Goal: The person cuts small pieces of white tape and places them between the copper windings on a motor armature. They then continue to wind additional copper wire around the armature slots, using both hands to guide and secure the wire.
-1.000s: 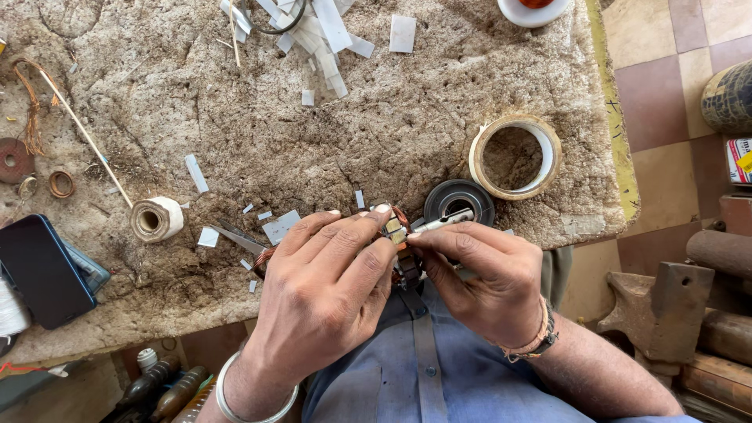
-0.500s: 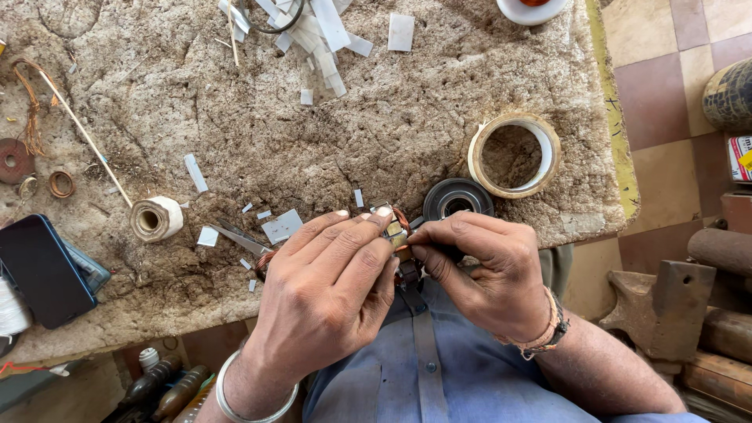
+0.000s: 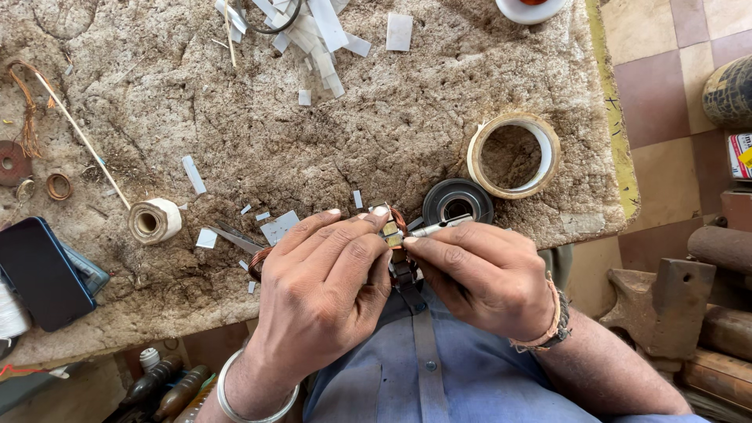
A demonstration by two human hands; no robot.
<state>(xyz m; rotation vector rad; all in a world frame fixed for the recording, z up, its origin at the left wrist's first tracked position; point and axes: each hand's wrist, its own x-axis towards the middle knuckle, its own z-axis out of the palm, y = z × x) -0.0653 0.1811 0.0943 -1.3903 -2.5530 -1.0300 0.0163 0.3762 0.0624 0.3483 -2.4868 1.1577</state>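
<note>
Gripping a small copper-wound motor part [image 3: 392,231], the left hand [image 3: 325,286] steadies it while the right hand [image 3: 478,274] pinches a metal tool [image 3: 439,228] pointing at 9 o'clock; best kept steady.

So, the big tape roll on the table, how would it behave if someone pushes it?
The tape roll lies flat on its side, so it would probably slide rather than roll. It is a thin ring with a wide hollow middle, so it is likely light. The rough tabletop may drag on it.
</note>
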